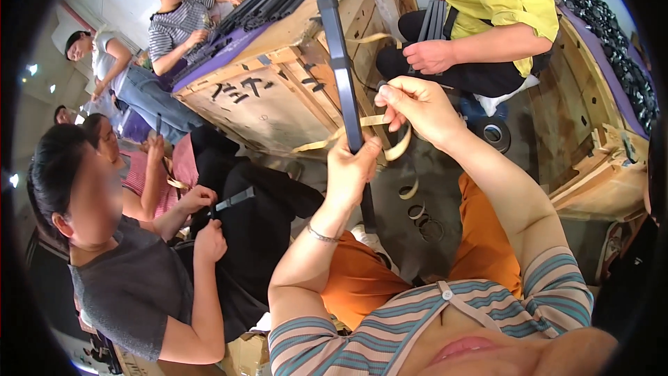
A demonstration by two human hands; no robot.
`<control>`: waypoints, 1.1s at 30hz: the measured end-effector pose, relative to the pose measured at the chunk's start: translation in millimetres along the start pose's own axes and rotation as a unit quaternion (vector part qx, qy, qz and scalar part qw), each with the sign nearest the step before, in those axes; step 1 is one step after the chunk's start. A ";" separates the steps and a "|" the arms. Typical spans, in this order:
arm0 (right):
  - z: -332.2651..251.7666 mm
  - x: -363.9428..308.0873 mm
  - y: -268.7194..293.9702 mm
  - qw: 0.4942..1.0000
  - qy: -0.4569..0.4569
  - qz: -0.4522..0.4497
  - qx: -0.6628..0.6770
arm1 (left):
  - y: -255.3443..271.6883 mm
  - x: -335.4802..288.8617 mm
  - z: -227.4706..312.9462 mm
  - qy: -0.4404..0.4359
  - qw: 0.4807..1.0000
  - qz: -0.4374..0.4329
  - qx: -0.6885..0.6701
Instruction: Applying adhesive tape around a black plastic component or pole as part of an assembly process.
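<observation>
Dark bar: long, slim and straight (339, 56), at the middle of the view, running from 12 o'clock down toward 6, lower end hanging past the wrist.
Bar's handling: looks stiff and smooth, probably light but long enough to swing; mid-length seems the best hold, as a sweaty palm could slip.
Left hand: wrapped around the bar (355, 160), thumb along it, clamped firmly.
Tan strip: thin and curling (397, 150), passing by the bar toward the right hand; looks light, soft and easily creased, best pinched near an end.
Right hand: at 1 o'clock (417, 108), thumb and forefinger together; what they pinch I cannot tell, though the strip meets the curled lower fingers.
Floor rings: small loops at 4 o'clock (430, 228), a dark roll at 2 to 3 (496, 134).
Wooden crate: at 10 to 11 o'clock (278, 115), large dark handwritten strokes on its side.
Yellow-shirted co-worker: at 1 o'clock (497, 0), holding dark bars.
Grey-shirted co-worker: at 8 o'clock (132, 285), both hands on a dark piece.
Bar's label: none legible.
</observation>
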State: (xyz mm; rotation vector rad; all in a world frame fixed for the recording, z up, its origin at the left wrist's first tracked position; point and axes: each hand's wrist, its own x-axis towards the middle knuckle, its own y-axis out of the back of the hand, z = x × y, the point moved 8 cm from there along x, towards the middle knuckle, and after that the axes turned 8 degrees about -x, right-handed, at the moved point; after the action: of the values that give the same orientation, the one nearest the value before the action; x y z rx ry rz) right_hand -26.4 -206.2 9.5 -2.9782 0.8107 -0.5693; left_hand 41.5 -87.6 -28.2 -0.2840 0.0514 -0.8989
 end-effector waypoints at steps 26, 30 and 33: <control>-2.4 9.1 -36.7 0.970 0.058 -0.111 -0.207 | 35.8 -1.7 4.2 0.025 0.998 -0.046 -0.040; -1.8 8.5 -41.9 0.968 0.083 -0.112 -0.209 | 32.2 -4.7 2.6 0.031 0.997 -0.046 -0.054; -0.3 10.0 -38.6 0.966 0.089 -0.097 -0.225 | 28.8 -5.0 0.7 0.035 0.997 -0.043 -0.050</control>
State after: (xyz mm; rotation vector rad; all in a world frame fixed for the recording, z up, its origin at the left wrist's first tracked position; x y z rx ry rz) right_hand 0.5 -177.7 17.0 -3.4927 0.7485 -0.7597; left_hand 60.5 -66.6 -35.6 -0.3487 0.1507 -0.9935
